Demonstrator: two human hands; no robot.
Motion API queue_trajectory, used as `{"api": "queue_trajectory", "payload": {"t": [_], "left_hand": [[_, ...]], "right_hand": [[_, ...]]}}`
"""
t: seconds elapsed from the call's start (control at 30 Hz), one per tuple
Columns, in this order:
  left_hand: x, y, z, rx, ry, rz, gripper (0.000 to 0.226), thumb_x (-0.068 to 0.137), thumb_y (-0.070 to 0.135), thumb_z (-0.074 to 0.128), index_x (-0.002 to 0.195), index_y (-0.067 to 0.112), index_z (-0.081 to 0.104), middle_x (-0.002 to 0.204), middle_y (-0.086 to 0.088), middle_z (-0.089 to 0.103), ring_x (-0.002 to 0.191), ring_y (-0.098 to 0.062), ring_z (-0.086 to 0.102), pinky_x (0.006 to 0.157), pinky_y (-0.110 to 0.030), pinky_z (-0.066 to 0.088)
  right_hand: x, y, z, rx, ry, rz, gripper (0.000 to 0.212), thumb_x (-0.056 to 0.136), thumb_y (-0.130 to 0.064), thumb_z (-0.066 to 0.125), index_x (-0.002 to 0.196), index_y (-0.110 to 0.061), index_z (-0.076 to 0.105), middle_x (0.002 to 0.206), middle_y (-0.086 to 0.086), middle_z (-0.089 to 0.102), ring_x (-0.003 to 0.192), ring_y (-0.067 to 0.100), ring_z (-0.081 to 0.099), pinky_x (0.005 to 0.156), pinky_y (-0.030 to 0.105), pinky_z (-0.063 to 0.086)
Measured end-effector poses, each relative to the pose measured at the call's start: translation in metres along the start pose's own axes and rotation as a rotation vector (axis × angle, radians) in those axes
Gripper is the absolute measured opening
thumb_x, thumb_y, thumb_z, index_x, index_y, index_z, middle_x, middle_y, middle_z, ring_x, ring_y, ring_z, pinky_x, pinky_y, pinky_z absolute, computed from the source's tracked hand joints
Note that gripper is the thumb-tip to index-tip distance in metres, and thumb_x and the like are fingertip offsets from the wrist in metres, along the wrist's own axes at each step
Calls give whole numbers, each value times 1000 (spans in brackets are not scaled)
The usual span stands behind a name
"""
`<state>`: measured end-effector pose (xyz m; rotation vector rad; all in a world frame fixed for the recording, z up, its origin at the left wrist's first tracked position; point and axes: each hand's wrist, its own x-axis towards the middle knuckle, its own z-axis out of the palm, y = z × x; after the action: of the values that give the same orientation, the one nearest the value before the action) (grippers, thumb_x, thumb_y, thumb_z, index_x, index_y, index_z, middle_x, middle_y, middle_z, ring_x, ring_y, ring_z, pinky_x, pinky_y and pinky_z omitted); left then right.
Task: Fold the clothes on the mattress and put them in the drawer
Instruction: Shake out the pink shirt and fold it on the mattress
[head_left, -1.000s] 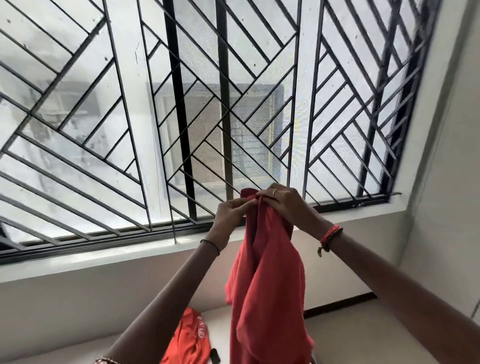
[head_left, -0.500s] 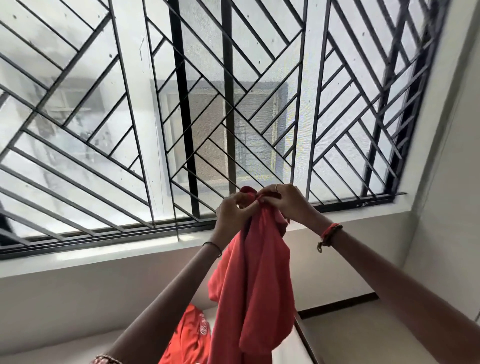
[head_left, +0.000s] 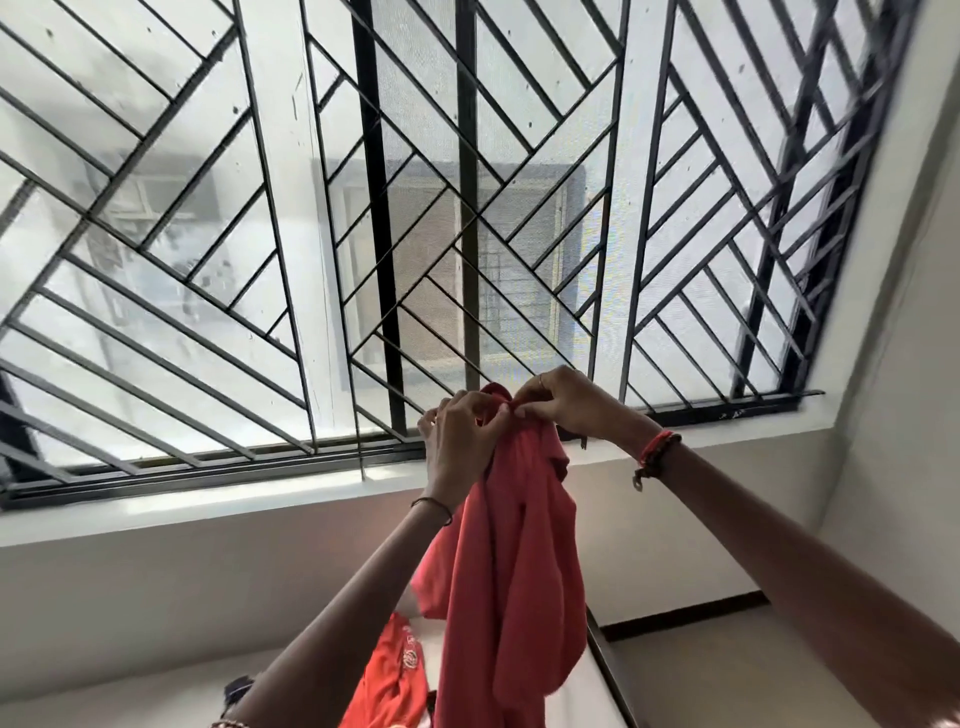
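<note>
Garment of coral-red cloth (head_left: 509, 571) hangs above the white mattress (head_left: 576, 696); left hand (head_left: 462, 431) and right hand (head_left: 566, 402) still pinch its top edge, fingertips touching as before; grip unchanged.

The left hand (head_left: 462, 436) sits at nine o'clock of the right hand (head_left: 566, 405). Both pinch the top of the held garment (head_left: 509, 571), which hangs toward six o'clock. The window grille (head_left: 467, 208) stands behind them. At seven o'clock of the held garment, a second garment (head_left: 389, 680) lies on the mattress (head_left: 576, 696).
</note>
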<state>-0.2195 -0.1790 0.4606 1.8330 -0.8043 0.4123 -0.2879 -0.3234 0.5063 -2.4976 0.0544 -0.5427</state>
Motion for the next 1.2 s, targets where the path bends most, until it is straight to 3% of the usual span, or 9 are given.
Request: {"api": "queue_trajectory", "payload": {"t": [0.3,0.5,0.6,0.73,0.8,0.9,1.0,1.1,1.2], "left_hand": [[-4,-7,0,-56,15,-23,27,74,45,56,84,26,73,88,6,69,91,-16,63,92,-45,41],[-9,-15,1,-47,9,-33,20,78,42,63,84,25,72,86,5,68,90,-17,62,91,-45,40],[-14,-18,2,-27,6,-33,18,80,40,64,86,25,72,88,6,68,91,-15,61,92,-44,39],[-14,-18,0,-147,-50,-58,29,69,59,52,80,38,69,77,16,63,84,-11,65,88,-43,47],[-8,-20,1,-266,-129,-91,21,67,59,57,75,43,67,79,13,68,80,-9,67,83,-39,52],[-2,-16,-3,-424,-256,-150,18,77,38,70,89,25,74,78,6,70,71,2,61,72,-25,49],[1,-14,-9,-437,-378,-187,24,90,21,63,99,1,71,73,2,62,65,5,51,62,-12,39],[0,-19,-10,-489,-444,-221,24,90,23,62,94,2,71,74,0,58,71,-3,48,63,-15,37],[-1,-22,-8,-573,-405,-265,21,88,20,65,96,1,70,79,-2,61,76,-5,52,68,-13,41]], "right_hand": [[-4,-3,8,-42,-25,22,16,88,-12,64,98,-2,71,77,-1,61,66,0,49,59,9,37],[-7,2,16,-61,-30,3,18,88,-16,65,94,-1,71,81,12,67,75,11,53,69,28,42],[-10,4,17,-52,-52,-8,14,86,-14,67,93,-3,71,81,11,68,76,11,54,72,30,43],[-17,2,20,292,-7,91,5,85,-4,66,89,-3,69,72,0,61,65,0,53,62,15,42],[-20,2,24,485,37,179,1,82,-11,67,82,-10,67,73,4,59,62,4,52,56,18,40],[-20,4,32,748,98,280,13,69,-27,67,74,-15,64,68,4,59,58,11,52,51,22,40],[-20,0,35,831,84,302,22,65,-30,67,76,-12,59,69,4,56,57,10,50,49,20,37],[-19,-1,35,847,67,299,37,57,-36,67,81,-9,59,77,11,52,65,16,47,55,26,33],[-15,1,35,880,78,357,27,55,-33,69,72,-13,63,75,9,55,66,18,48,59,27,34]]}}
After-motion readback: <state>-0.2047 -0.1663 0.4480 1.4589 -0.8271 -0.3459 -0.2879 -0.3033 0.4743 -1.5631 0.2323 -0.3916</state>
